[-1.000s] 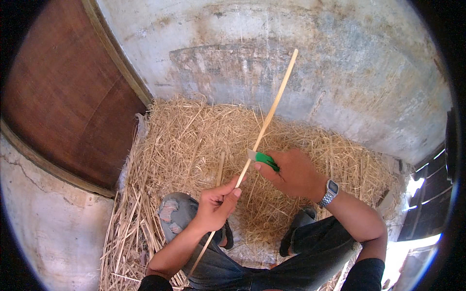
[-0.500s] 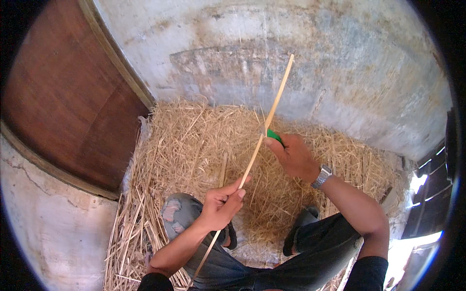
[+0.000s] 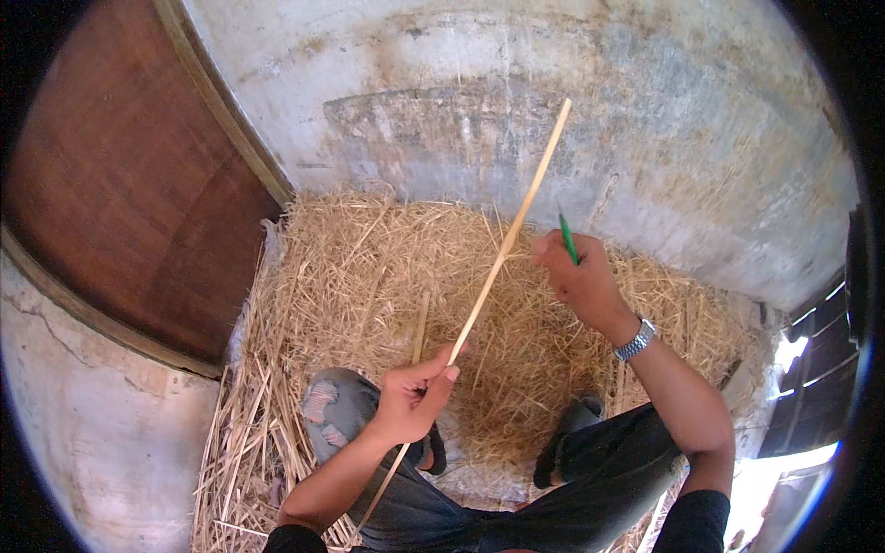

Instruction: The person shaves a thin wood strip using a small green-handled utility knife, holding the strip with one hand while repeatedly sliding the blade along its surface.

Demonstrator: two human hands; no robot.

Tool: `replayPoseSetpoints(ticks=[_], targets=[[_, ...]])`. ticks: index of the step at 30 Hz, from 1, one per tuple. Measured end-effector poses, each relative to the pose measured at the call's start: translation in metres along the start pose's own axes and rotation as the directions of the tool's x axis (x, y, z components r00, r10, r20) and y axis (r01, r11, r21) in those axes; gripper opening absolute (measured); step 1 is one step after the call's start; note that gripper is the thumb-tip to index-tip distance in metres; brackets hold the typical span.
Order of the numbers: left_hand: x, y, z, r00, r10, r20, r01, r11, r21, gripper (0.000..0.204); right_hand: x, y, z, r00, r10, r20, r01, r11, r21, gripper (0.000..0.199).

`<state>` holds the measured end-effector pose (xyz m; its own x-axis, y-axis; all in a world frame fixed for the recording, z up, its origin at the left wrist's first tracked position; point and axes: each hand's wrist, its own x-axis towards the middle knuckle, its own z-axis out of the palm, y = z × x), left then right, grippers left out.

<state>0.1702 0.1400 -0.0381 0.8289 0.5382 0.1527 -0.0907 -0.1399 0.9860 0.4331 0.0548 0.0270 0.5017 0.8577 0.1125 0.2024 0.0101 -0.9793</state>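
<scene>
A long thin pale wooden strip slants from my lap up toward the wall. My left hand grips it low down, thumb on top. My right hand is closed on a green-handled tool, whose green end sticks up above the fist; its working end is hidden. That hand sits beside the strip's upper part, just to its right. I sit with knees bent in torn grey jeans and dark trousers.
A thick pile of straw covers the floor ahead and to the left. A stained concrete wall rises behind it, and a brown wooden door stands at the left. Dark slats are at the right.
My right hand with the green tool has slid up along the strip, away from my left hand. The left hand keeps its hold low on the strip.
</scene>
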Motion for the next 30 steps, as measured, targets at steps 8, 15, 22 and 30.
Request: replayPoseSetpoints(ticks=[8,15,22,30], targets=[[0.001,-0.006,0.005,0.981,0.193,0.011,-0.184,0.92,0.346,0.033,-0.005,0.002,0.002,0.939,-0.31,0.153,0.342,0.775,-0.531,0.039],[0.0,0.006,-0.002,0.975,-0.171,0.139,0.199,0.955,-0.22,0.035,-0.001,0.002,-0.011,0.995,-0.05,0.084,0.053,0.998,-0.033,0.034],[0.0,0.006,-0.013,0.978,-0.143,0.153,0.187,0.927,-0.326,0.035,0.005,-0.005,-0.045,0.993,-0.092,-0.068,0.082,0.989,-0.126,0.019],[0.005,0.005,-0.003,0.96,-0.179,0.215,0.241,0.92,-0.311,0.034,-0.01,0.0,0.004,1.0,-0.011,0.008,0.012,0.979,-0.202,0.025]])
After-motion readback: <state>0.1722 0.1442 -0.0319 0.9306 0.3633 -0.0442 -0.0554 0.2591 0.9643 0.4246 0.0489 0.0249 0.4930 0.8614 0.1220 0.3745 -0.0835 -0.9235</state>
